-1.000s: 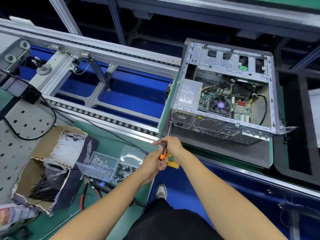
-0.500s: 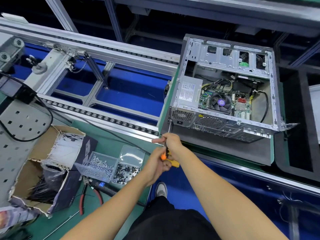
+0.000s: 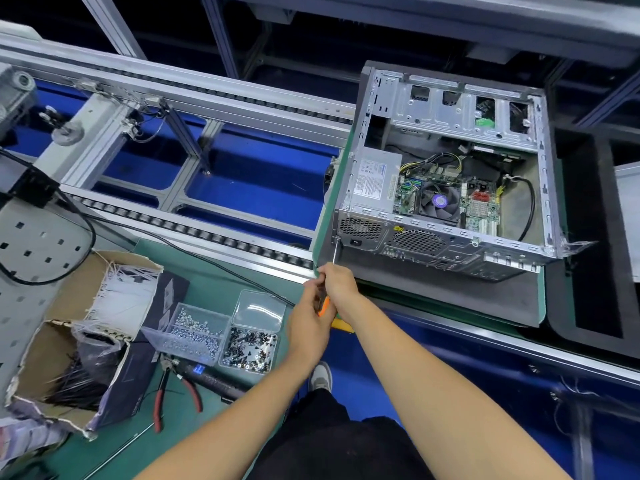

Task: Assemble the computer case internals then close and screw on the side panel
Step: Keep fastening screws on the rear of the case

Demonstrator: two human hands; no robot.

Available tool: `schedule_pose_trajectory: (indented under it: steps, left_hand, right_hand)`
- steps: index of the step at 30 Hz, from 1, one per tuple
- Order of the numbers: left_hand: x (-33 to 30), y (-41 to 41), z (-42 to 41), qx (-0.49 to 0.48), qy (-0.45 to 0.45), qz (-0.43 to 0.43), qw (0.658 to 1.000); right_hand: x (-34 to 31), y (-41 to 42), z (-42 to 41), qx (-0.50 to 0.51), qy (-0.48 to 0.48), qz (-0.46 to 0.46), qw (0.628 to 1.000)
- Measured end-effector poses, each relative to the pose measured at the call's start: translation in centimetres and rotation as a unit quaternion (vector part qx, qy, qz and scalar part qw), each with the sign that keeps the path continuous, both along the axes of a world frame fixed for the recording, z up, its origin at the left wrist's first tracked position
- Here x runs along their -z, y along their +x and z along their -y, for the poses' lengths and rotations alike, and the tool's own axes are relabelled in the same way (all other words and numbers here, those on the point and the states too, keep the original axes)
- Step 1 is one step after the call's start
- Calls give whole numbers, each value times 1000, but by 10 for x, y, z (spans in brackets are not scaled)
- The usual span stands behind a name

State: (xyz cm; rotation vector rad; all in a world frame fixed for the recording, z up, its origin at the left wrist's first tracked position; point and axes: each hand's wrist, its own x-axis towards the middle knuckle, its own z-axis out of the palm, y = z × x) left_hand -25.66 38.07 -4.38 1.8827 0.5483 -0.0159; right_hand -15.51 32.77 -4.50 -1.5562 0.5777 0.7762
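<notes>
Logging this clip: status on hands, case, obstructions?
Both hands, left hand and right hand, grip the screwdriver. Tip at the computer case rear corner, side open. Nothing in the way.

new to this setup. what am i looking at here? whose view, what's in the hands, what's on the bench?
One view: a head-worn camera looking down at a person's arms. Both hands, the left hand and the right hand, grip an orange-handled screwdriver, its tip at the rear corner of an open computer case lying on its side on a conveyor pallet. Its side panel is off, showing the internals. On the green bench: two clear boxes of screws, red-handled pliers and a torn cardboard box of cable ties.
</notes>
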Motion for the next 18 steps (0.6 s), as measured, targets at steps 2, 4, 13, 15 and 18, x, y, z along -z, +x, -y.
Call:
schedule_pose_trajectory:
  steps: [2, 4, 13, 15, 18]
  left_hand:
    - [-1, 1, -2, -10, 42, 11, 999]
    - [1, 4, -2, -36, -72, 4, 997]
    - [1, 12, -1, -79, -486, -79, 867]
    - [-1, 14, 4, -75, -372, -81, 922]
    - [3, 11, 8, -72, -240, -64, 966]
  right_hand:
    - [2, 1, -3, 10, 2, -3, 1000]
    - [0, 3, -4, 6, 31, -28, 999]
    - [-11, 11, 6, -62, 67, -60, 994]
    - [-8, 10, 6, -66, 39, -48, 996]
    - [-1, 4, 1, -38, 32, -25, 998]
